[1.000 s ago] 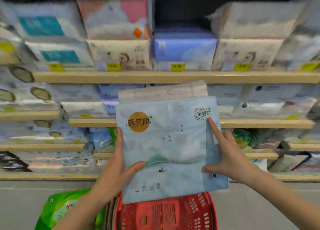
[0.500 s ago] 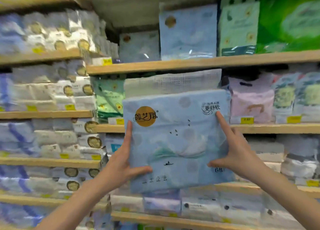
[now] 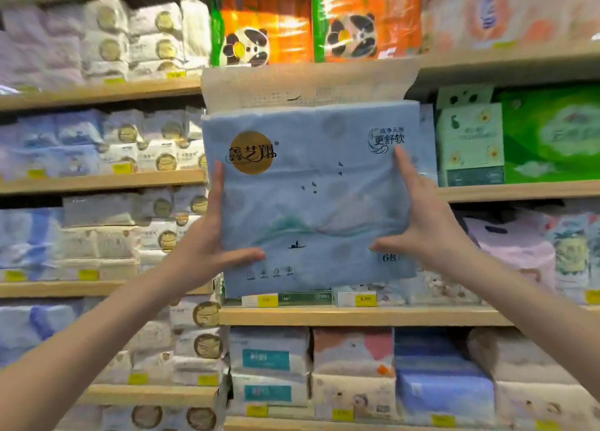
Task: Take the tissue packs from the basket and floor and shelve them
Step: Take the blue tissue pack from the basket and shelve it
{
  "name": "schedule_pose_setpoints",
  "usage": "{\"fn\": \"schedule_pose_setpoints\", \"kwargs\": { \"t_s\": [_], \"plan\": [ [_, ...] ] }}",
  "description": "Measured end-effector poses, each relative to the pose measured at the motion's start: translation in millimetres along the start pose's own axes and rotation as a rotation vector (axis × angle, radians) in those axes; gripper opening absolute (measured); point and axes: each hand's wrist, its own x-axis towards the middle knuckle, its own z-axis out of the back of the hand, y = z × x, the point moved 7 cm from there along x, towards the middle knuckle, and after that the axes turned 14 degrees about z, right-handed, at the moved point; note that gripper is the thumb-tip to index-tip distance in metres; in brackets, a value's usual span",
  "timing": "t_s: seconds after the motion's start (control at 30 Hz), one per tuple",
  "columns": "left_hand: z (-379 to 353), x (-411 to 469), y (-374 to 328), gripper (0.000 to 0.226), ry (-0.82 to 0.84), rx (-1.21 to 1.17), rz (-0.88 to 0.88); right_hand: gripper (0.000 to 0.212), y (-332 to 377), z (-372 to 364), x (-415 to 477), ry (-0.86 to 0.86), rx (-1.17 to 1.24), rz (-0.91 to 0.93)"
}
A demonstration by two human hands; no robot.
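One blue tissue pack (image 3: 311, 203), two hands (image 3: 207, 245) (image 3: 425, 226), two orange panda packs (image 3: 259, 24) (image 3: 363, 21)

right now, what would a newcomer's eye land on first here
The large pale blue plastic-wrapped tissue pack with a gold round logo fills the centre, held up before the light wooden shelves by the left hand and right hand gripping its side edges. Just above it stand glossy orange panda-print packs; a bright green plastic pack glows at the right.

The pale blue tissue pack (image 3: 311, 200), printed with a gold disc and a small boat, stands upright in mid-air before the shelves (image 3: 357, 315), its white top flap raised.
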Motion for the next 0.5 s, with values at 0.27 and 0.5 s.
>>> {"fn": "schedule_pose_setpoints", "kwargs": {
  "t_s": [0.27, 0.5],
  "plan": [
    [25.6, 80.3, -16.3, 0.120, -0.107, 0.014, -0.133, 0.127, -8.1, 17.7, 77.2, -0.135, 0.002, 0.133],
    [33.7, 129.7, -35.3, 0.126, -0.239, 0.149, -0.201, 0.127, -18.5, 31.5, 129.4, -0.213, -0.021, 0.191]
  ]
}}
